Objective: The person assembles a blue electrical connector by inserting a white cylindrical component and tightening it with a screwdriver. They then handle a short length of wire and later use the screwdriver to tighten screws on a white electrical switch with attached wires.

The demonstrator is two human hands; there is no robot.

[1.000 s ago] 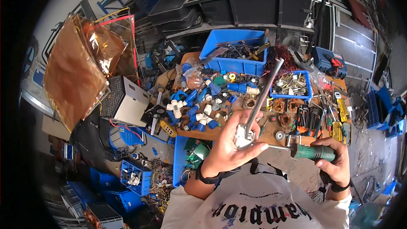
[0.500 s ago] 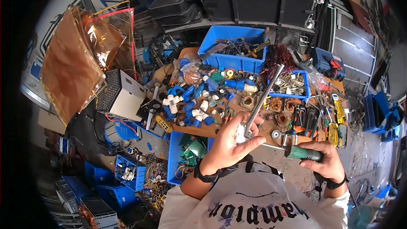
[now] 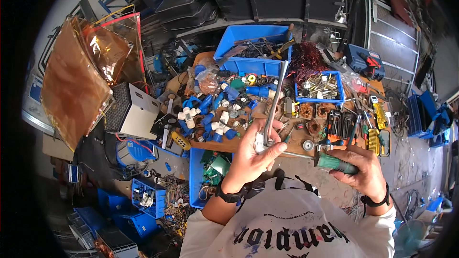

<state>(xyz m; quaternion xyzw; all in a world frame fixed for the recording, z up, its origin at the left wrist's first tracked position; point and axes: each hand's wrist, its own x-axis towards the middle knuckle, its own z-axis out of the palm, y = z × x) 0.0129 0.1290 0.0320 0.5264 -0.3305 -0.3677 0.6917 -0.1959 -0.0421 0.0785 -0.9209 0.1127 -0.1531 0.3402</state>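
Observation:
In my left hand [image 3: 251,156] I grip a silver metal fitting with a long arm [image 3: 275,102]. Its chunky base sits between my fingers and thumb, partly covered by them, and the arm rises up and slightly to the right over the workbench. My right hand [image 3: 364,169] is wrapped around the green handle of a screwdriver [image 3: 336,163]. The shaft points left toward the fitting's base; whether the tip sits in a screw is hidden by my left thumb and fingers. Both hands are held in front of my chest at the bench's near edge.
On the wooden workbench [image 3: 224,146] lie blue and white pipe fittings [image 3: 219,126], a blue bin of tools [image 3: 251,65], a blue tray of metal parts [image 3: 319,100], hex keys [image 3: 340,124] and a yellow meter [image 3: 180,140]. A blue crate of circuit boards [image 3: 196,181] stands below left.
The fitting's arm now stands more upright, and both hands have shifted a little left in the view. My grip on the fitting and on the screwdriver is kept.

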